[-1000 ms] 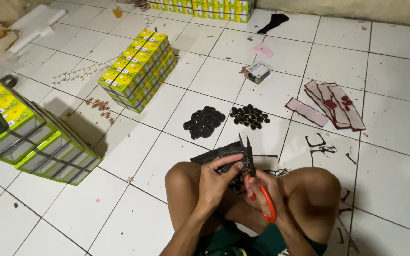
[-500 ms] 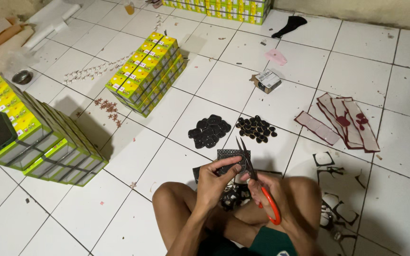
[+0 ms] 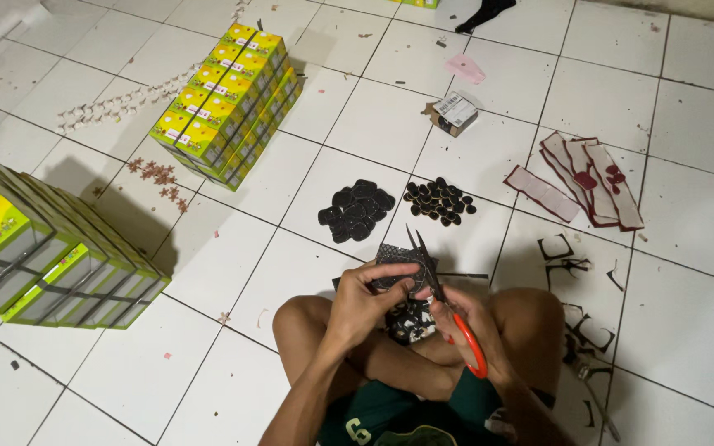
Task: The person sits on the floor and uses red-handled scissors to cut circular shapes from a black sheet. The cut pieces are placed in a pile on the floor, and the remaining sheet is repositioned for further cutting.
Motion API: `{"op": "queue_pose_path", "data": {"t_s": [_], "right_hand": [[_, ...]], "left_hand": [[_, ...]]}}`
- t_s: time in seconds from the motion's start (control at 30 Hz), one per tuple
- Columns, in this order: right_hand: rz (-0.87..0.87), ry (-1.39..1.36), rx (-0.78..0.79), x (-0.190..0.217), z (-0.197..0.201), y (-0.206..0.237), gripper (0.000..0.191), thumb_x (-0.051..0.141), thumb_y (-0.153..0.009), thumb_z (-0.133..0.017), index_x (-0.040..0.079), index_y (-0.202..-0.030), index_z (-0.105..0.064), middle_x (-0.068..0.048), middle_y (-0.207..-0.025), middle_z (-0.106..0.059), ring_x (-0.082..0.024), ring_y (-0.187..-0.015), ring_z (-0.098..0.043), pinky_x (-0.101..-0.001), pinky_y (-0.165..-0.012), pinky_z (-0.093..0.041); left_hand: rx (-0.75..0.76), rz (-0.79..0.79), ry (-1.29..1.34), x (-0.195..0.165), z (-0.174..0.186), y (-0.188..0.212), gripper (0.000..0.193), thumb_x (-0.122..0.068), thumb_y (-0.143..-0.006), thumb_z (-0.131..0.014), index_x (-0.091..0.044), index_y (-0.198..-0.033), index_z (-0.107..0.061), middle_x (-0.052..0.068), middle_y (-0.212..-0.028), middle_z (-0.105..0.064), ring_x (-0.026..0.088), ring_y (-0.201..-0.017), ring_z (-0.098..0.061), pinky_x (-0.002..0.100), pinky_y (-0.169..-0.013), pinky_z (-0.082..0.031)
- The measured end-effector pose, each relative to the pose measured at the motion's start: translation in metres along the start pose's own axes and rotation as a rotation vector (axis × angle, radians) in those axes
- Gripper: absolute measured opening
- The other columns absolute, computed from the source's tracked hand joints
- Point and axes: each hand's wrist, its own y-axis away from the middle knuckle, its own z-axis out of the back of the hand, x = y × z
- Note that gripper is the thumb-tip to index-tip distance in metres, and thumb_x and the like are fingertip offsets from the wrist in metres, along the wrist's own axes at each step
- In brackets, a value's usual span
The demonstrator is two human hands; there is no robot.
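I sit cross-legged on a white tiled floor. My left hand (image 3: 363,299) pinches a black textured sheet (image 3: 396,264) just above my knees. My right hand (image 3: 464,326) grips scissors (image 3: 437,285) with orange handles; the dark blades are parted and point away from me, over the sheet's right edge. More dark material (image 3: 411,318) lies in my lap under the hands. Just beyond on the floor are a heap of black cut-out pieces (image 3: 354,210) and a second heap of small dark rounded pieces (image 3: 440,201).
Stacks of yellow-green boxes stand at the left (image 3: 51,256) and at the far centre (image 3: 229,103). Reddish strips (image 3: 588,173) lie at the right, black offcuts (image 3: 576,268) near my right knee. A small cardboard box (image 3: 454,113) sits farther back.
The view has shifted slightly, so the floor items sit lower and nearer. Both hands remain on the sheet and scissors, with the blades still parted at the sheet's edge.
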Motion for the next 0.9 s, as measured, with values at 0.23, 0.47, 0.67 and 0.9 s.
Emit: {"op": "queue_pose_path", "data": {"t_s": [0.23,0.47,0.67,0.9], "right_hand": [[-0.037,0.042,0.016,0.002,-0.001,-0.005,0.040,0.039,-0.097,-0.061,0.004,-0.111,-0.072,0.005,-0.057,-0.045,-0.005,-0.049,-0.040,-0.0230,-0.045,-0.031],[-0.041,-0.041,-0.027,-0.006,-0.008,-0.011,0.038,0.036,-0.097,-0.063,0.001,-0.108,-0.072,0.005,-0.054,-0.045,-0.005,-0.045,-0.039,-0.0227,-0.041,-0.029],[-0.021,-0.021,-0.041,0.000,-0.015,-0.013,0.043,0.039,-0.095,-0.065,0.001,-0.114,-0.072,0.004,-0.058,-0.047,-0.005,-0.050,-0.041,-0.0229,-0.045,-0.030],[0.125,0.066,0.013,0.011,-0.010,-0.014,0.048,0.043,-0.096,-0.062,0.004,-0.121,-0.070,0.006,-0.073,-0.055,-0.004,-0.065,-0.051,-0.0226,-0.057,-0.046]], "left_hand": [[0.023,0.035,-0.004,0.013,0.014,-0.004,0.025,0.000,-0.087,-0.073,-0.004,-0.112,-0.079,0.003,-0.099,-0.071,0.009,-0.083,-0.072,0.021,-0.072,-0.060],[-0.290,0.087,0.332,0.033,-0.017,-0.006,0.029,-0.002,-0.091,-0.075,-0.005,-0.119,-0.078,0.000,-0.075,-0.065,0.004,-0.064,-0.051,0.020,-0.055,-0.036],[-0.471,0.000,0.272,0.035,-0.035,-0.005,0.030,-0.004,-0.089,-0.078,-0.005,-0.119,-0.078,-0.006,-0.070,-0.052,0.000,-0.057,-0.038,0.019,-0.049,-0.028],[-0.365,-0.078,0.090,0.020,-0.023,-0.005,0.029,-0.002,-0.087,-0.078,0.000,-0.116,-0.079,-0.002,-0.099,-0.062,0.001,-0.062,-0.043,0.018,-0.052,-0.034]]}}
